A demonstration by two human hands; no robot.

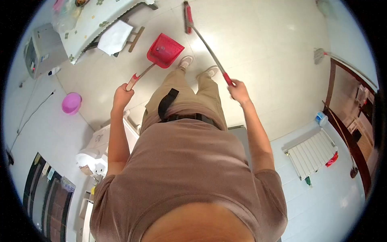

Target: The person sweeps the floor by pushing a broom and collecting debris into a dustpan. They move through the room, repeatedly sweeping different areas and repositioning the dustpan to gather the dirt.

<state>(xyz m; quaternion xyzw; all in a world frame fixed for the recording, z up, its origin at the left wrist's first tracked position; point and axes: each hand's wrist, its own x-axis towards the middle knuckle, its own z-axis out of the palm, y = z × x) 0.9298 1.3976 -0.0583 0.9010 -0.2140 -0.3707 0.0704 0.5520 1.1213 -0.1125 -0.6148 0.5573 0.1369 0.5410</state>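
Note:
My left hand (123,97) is closed around the handle of a red dustpan (164,50). The pan part is out ahead of my left foot, over the pale floor, and a small mark or bit shows inside it. With my right hand (239,92) I grip the red end of a long-handled broom (208,49). Its red head with dark bristles (188,18) is farther forward on the floor, to the right of the dustpan and apart from it.
A table with a patterned cloth (90,24) and a white-covered stool or chair (115,37) stand ahead on the left. A pink basin (71,103) is by the left wall. On the right are a white radiator (310,155) and a brown door frame (331,82).

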